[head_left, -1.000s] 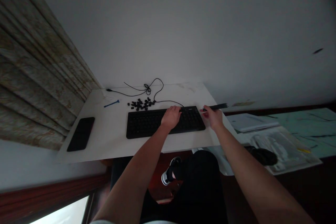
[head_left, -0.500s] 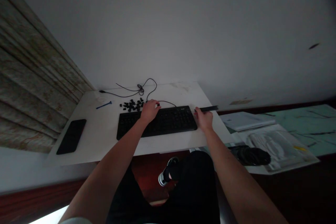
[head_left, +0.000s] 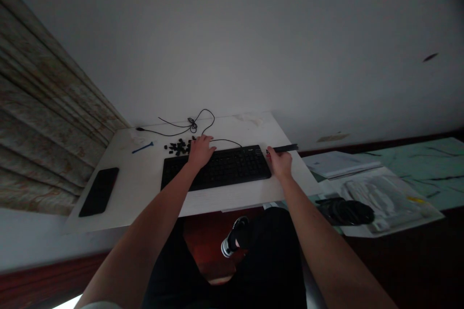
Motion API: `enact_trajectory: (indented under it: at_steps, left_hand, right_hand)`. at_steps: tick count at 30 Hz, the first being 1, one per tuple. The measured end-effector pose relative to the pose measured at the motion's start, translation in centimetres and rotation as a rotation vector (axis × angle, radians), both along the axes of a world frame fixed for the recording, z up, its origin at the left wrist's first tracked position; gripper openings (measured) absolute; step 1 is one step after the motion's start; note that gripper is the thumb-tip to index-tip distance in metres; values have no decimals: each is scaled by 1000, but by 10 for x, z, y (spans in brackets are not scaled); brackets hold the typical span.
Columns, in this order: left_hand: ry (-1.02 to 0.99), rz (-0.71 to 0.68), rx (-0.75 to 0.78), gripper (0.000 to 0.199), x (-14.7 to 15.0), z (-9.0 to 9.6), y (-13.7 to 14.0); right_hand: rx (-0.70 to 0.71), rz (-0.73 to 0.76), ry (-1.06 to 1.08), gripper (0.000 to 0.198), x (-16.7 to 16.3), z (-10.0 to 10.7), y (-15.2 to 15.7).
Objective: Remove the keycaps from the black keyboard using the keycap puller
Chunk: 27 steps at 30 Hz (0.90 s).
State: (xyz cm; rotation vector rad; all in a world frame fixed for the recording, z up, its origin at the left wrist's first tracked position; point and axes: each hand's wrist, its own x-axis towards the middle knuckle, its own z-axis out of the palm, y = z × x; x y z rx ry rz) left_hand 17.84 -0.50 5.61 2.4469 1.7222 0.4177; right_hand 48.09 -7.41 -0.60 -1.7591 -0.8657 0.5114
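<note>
A black keyboard (head_left: 228, 166) lies on the white table in front of me. My left hand (head_left: 201, 152) is over its back edge, at the right side of a pile of small black keycaps (head_left: 177, 146). The thumb and fingers of that hand are apart, with nothing visible between them. At the keyboard's right end, my right hand (head_left: 280, 161) is closed around a long, thin black tool (head_left: 287, 147) that points to the right. Its exact kind is too dark to make out.
A black cable (head_left: 193, 124) lies in loops behind the keyboard. Farther left are a small blue tool (head_left: 142, 147) and a black phone (head_left: 99, 191). The wall stands behind the table, a curtain (head_left: 43, 116) at left. Papers and a black bundle (head_left: 346, 211) lie on the right.
My left hand has moved left, from above the keyboard toward the keycap pile. A small dark piece at its fingertips is no longer visible. My right hand keeps hold of the thin tool.
</note>
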Motion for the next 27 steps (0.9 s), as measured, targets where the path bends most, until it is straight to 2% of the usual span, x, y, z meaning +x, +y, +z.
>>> enact_trajectory:
  at_steps: [2,4,8,15,20,23,27]
  left_hand:
    - [-36,-159,10,36,28,-2,-13]
    - [-68,-258,5,35,54,-6,-25]
    - [-100,-293,-3,35,81,-18,-39]
    - [-220,-231,21,31,76,-33,-38]
    - [-229,-247,10,31,79,-33,-36]
    - [-218,-273,11,35,79,-32,-36]
    - [-214,-279,4,44,77,-29,-38]
  right_hand:
    - [13,0,-3,40,1,-1,0]
    - [28,0,5,40,1,-1,0]
    - [49,10,48,42,2,-1,-1]
    - [96,-5,213,37,4,-3,0]
    - [111,33,370,36,2,10,-2]
    - [61,92,334,37,-8,23,-4]
    - [-17,275,160,35,-33,41,-1]
